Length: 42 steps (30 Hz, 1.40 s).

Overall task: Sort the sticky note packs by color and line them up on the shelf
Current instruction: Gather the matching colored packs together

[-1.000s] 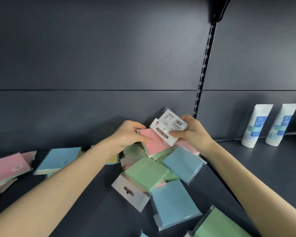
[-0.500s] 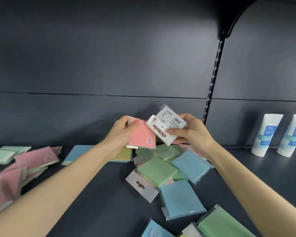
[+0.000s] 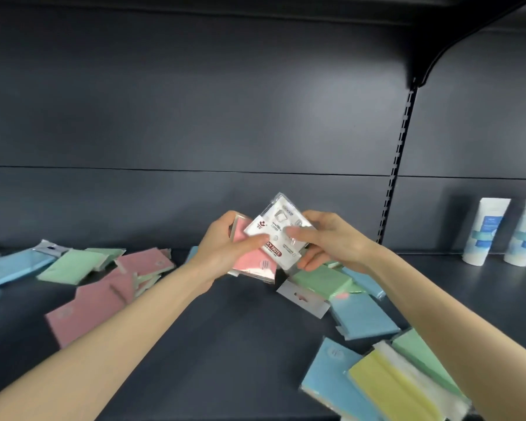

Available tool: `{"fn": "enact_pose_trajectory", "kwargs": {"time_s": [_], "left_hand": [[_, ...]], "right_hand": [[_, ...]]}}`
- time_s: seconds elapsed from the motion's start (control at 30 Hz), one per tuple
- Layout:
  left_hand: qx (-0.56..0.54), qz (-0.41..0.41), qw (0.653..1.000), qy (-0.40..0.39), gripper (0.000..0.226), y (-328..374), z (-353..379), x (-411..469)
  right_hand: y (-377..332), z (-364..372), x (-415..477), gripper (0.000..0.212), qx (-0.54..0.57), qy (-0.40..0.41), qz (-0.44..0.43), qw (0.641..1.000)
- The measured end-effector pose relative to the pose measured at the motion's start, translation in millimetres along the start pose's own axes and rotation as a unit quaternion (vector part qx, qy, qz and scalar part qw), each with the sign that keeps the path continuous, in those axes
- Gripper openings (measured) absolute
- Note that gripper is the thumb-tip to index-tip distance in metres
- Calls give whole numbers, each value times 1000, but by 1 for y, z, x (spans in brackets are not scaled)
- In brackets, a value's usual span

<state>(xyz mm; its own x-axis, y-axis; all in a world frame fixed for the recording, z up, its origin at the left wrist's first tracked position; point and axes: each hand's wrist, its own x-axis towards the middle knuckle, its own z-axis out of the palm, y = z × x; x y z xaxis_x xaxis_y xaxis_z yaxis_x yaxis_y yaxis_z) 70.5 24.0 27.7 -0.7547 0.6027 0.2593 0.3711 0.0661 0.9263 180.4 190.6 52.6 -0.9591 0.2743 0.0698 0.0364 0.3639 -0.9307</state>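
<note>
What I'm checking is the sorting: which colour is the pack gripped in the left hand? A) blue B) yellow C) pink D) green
C: the left hand grips a pink pack, partly behind the white-labelled pack held by the right hand.

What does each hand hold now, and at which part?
The left hand grips a pink pack by its left edge, thumb on its face. The right hand pinches a white-labelled pack at its right side.

Dim, cool light from above; motion blur softens everything, and wide-angle distortion bends the edges.
</note>
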Motion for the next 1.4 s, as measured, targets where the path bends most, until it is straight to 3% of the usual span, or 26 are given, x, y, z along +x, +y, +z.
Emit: {"fn": "enact_pose_trajectory", "kwargs": {"time_s": [0.2, 0.47, 0.6, 0.77, 0.87, 0.97, 1.07, 1.23, 1.4], "left_hand": [[34, 25, 999, -12, 33, -15, -53, -34], [-32, -51, 997, -43, 41, -32, -105, -67], [-59, -42, 997, -40, 39, -29, -107, -77], [-62, -20, 997, -34, 37, -27, -104, -85], [-32, 4, 999, -27, 36, -22, -100, -86], [-1, 17, 1000, -15, 30, -20, -94, -86], [5, 4, 1000, 4, 20, -20, -94, -84], [18, 11, 997, 71, 22, -19, -103, -63], [39, 21, 994, 95, 30, -29, -105, -39]], "right_hand": [[-22, 63, -8, 40, 93, 59, -2, 994], [-21, 115, -31, 18, 144, 93, -47, 984], [-22, 132, -39, 7, 94, 131, -67, 985], [-23, 133, -48, 52, 62, 141, -77, 985], [-25, 129, -50, 66, 8, 125, -68, 990], [-26, 120, -52, 51, -25, 110, -63, 992], [-26, 104, -52, 36, -17, 146, -62, 987], [-18, 74, -36, 36, -41, 217, -52, 974], [-5, 60, -4, 38, -103, 205, -47, 972]]}}
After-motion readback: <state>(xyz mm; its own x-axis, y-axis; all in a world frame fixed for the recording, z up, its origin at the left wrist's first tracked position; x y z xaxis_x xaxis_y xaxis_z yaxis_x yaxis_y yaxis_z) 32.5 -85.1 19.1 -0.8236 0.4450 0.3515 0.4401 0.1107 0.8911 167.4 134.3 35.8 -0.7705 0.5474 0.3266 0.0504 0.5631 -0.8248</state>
